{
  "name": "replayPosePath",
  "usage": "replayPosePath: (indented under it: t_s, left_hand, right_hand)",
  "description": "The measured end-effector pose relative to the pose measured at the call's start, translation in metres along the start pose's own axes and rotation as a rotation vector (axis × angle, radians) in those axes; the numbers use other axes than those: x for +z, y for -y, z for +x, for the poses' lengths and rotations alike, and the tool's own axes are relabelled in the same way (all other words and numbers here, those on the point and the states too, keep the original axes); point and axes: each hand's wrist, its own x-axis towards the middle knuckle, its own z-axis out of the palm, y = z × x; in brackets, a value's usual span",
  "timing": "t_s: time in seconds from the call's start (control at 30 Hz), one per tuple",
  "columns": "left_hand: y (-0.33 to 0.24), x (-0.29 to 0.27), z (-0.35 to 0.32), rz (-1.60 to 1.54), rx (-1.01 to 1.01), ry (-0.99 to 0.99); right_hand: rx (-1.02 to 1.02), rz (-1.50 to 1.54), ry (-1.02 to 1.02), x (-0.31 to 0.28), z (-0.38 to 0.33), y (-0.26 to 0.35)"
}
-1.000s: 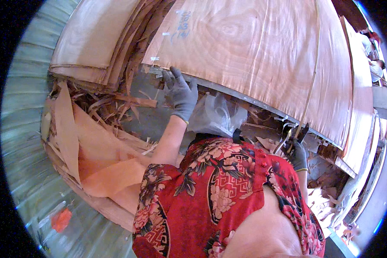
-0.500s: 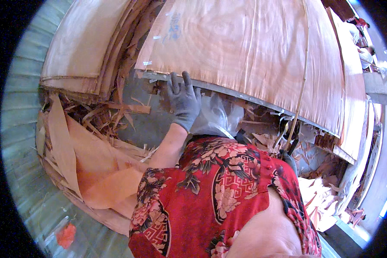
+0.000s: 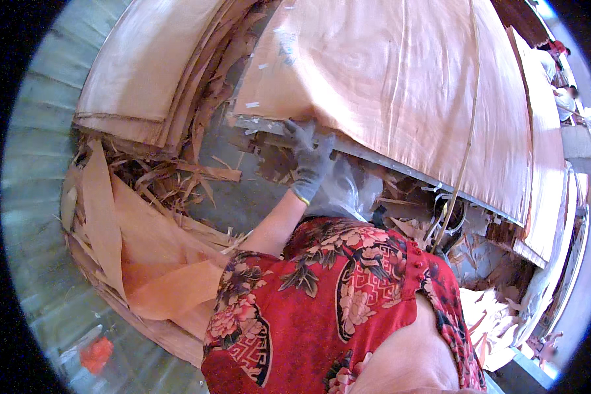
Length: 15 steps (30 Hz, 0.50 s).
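My left hand (image 3: 312, 159), in a grey knitted glove, reaches up to the near edge of a large pale wood veneer sheet (image 3: 354, 65). Its fingers are spread, with the tips at the sheet's edge, where the wood bulges upward. The sheet lies over a grey, straight-edged board (image 3: 400, 165). A long thin stick (image 3: 469, 125) crosses the veneer on the right, and its lower end runs down to my red flowered sleeve. Close to that end, my right hand (image 3: 438, 251) barely shows as a grey sliver; its fingers are hidden.
Another veneer stack (image 3: 131, 72) stands at the far left. Torn veneer strips (image 3: 171, 177) litter the ground below it, with a large curled piece (image 3: 171, 282) nearer me. Clear plastic film (image 3: 348, 187) hangs beside my left hand. Other people (image 3: 561, 98) are at the far right.
The veneer's near edge has buckled upward at my left fingertips, where it lay flatter. The whole view has shifted slightly, and less of my right glove shows.
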Motion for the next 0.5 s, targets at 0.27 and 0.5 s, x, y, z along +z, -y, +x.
replayPosePath:
  t_s: [0.27, 0.5]
  left_hand:
    - [-0.048, 0.001, 0.028, -1.175, -0.461, 0.109]
    - [0.009, -0.022, 0.105, 0.339, -0.107, 0.109]
  right_hand:
    - [-0.017, 0.021, -0.045, 0.006, 0.003, 0.005]
    - [-0.243, 0.042, -0.134, -0.015, 0.046, 0.037]
